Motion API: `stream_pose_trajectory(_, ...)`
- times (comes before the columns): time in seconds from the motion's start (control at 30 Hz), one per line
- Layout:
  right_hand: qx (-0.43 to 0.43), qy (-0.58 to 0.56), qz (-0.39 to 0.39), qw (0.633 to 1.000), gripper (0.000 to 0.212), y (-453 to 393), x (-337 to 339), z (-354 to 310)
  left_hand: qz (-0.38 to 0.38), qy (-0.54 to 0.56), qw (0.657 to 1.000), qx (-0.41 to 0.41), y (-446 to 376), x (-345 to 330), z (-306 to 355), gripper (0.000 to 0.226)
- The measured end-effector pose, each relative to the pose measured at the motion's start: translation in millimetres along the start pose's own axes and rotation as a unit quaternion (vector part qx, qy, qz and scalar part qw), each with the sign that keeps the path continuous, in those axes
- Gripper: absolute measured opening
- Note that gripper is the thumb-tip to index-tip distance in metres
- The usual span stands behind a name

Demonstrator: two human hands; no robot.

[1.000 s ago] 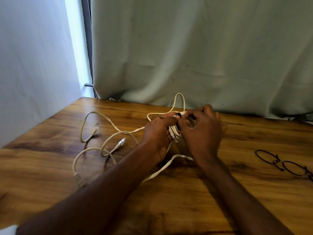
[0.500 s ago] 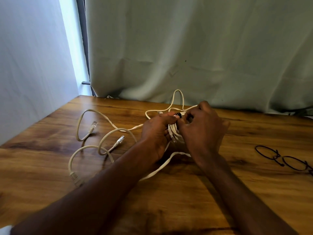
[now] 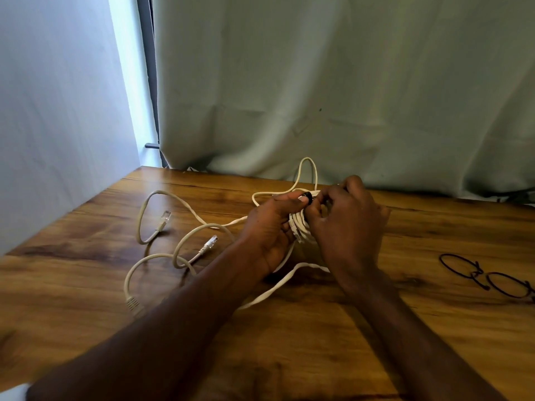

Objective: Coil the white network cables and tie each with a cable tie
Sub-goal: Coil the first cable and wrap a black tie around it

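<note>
A coiled bundle of white network cable (image 3: 301, 227) stands between my two hands at the table's middle. My left hand (image 3: 269, 227) grips the coil, its thumb pressing a black cable tie (image 3: 308, 195) at the top of the bundle. My right hand (image 3: 347, 224) pinches the same tie from the right, fingers curled. Loose white cables (image 3: 185, 241) with clear plugs sprawl in loops to the left. One loop (image 3: 307, 169) rises behind my hands.
The wooden table (image 3: 318, 328) meets a pale curtain (image 3: 347, 82) at the back and a white wall (image 3: 52, 111) on the left. Two black cable ties (image 3: 486, 274) lie looped at the right, near the frame's edge.
Both hands stayed on the coil and tie, with only small finger movements at the top of the bundle. The camera shifted slightly.
</note>
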State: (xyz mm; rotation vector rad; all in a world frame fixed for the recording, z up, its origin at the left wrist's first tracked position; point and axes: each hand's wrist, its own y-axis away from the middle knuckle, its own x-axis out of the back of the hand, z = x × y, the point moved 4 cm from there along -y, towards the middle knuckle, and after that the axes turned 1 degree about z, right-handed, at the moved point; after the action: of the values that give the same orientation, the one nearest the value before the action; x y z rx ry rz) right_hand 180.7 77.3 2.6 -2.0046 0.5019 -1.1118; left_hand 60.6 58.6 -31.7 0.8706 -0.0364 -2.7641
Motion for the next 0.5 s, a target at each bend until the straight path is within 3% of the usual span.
stream_pose_trajectory(0.23, -0.070, 0.073, -0.080, 0.992, 0.032, -1.3, -2.1, 2.7, 0.029, -0.002, 1.000, 0.003, -0.1, -0.1, -9.9, 0.031)
stream_pose_trajectory(0.5, -0.035, 0.069, -0.088, 0.993, 0.024, -1.9, 0.9, 1.9, 0.016, -0.022, 1.000, 0.000, 2.9, -1.7, -7.7, 0.026)
